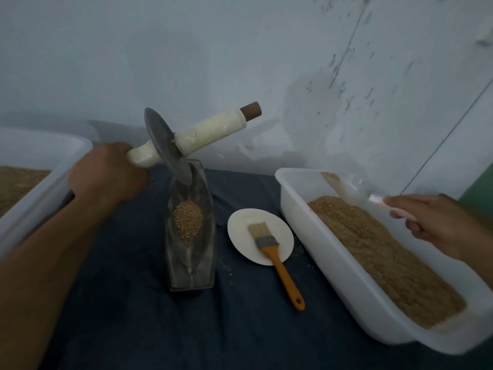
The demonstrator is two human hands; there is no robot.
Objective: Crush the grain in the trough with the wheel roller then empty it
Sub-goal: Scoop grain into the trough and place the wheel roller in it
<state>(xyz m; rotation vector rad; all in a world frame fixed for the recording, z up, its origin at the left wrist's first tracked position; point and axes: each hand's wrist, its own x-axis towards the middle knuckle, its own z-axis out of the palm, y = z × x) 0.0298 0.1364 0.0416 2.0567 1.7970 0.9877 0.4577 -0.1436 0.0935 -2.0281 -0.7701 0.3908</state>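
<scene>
The left hand point(106, 173) grips one handle of the roller point(170, 145), tilted with its wheel's lower edge at the far end of the trough point(190, 231), which lies mid-tabletop point(160, 329) with a small heap of grain point(187, 220) in its hollow. The right hand point(437, 222) grips a clear scoop point(352, 192) over the right tub point(320, 249) of grain at the right edge. A brush point(269, 247) rests on a plate point(240, 233) between trough and tub; another tub point(40, 182) sits at the left edge.

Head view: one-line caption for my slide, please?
Left hand lifts the wheel roller over the grain-filled trough; right hand holds a scoop.
</scene>
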